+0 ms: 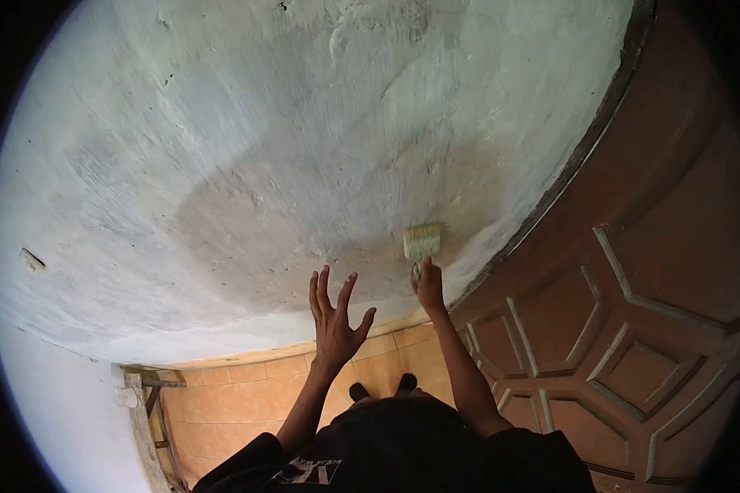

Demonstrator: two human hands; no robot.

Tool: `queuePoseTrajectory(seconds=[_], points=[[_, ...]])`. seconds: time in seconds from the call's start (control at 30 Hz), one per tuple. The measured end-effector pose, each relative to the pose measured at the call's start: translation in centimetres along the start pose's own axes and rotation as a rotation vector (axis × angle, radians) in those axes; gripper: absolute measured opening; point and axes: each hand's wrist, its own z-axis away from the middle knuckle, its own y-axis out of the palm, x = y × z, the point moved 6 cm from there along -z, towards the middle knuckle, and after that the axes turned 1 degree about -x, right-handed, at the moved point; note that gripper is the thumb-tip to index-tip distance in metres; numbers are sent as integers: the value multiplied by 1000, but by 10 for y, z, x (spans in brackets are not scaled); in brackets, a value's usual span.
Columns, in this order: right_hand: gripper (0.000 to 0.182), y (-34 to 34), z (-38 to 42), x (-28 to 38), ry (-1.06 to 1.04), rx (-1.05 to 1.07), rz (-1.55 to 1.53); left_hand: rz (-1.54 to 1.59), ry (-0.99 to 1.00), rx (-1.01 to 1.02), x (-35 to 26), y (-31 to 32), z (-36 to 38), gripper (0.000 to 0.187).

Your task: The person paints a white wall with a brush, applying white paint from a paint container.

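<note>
The paintbrush [422,241] sits bristles-first against the plastered wall [304,148], low down and near the dark door frame [567,177]; your right hand [428,286] is clenched around its handle; your left hand [334,316] is spread wide, fingers apart, holding nothing, raised toward the wall just beside the brush; to the right stands a brown panelled door [633,329]; below lies the orange tiled floor [230,411].

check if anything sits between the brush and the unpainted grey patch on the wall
Nothing visible does. The brush, held in the right hand, has its bristles against the wall at the grey patch; the left hand hovers open below.
</note>
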Motion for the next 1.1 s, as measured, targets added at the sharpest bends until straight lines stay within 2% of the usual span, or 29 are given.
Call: queuePoseTrajectory(seconds=[0.07,0.13,0.17,0.23,0.3,0.37,0.4,0.47,0.57,0.67,0.73,0.83,0.93,1.03,1.1], points=[[52,-11,27,-21,115,0,22,11,-4,11,0,1,4,76],[50,-19,47,-13,217,14,114,17,2,28,0,1,3,76],[49,-16,48,2,167,59,25,19,6,42,-1,1,5,76],[48,3,50,61,68,148,-151,33,17,58,-6,4,4,76],[47,8,32,123,-82,63,-81,43,33,69,-8,5,4,75],[46,19,18,182,-41,-41,-119,54,54,60,-12,5,1,76],[47,20,9,188,-69,-1,-83,59,62,53,-15,5,0,76],[47,19,-5,194,-123,90,-5,74,58,65,-18,6,0,75],[48,-1,1,129,-15,19,47,91,57,63,-17,4,2,75],[47,-13,38,82,140,125,7,79,32,83,-14,-2,11,74],[46,-6,47,96,166,219,-22,70,31,71,-9,-4,2,74],[52,21,34,186,2,-5,-17,71,37,65,-4,-5,3,73],[51,39,15,248,-137,93,-39,88,68,57,-8,-4,-2,73],[51,35,-3,217,-110,48,18,114,76,57,-13,-3,-1,72],[50,23,-2,169,-58,70,63,142,60,64,-15,-2,3,71]])
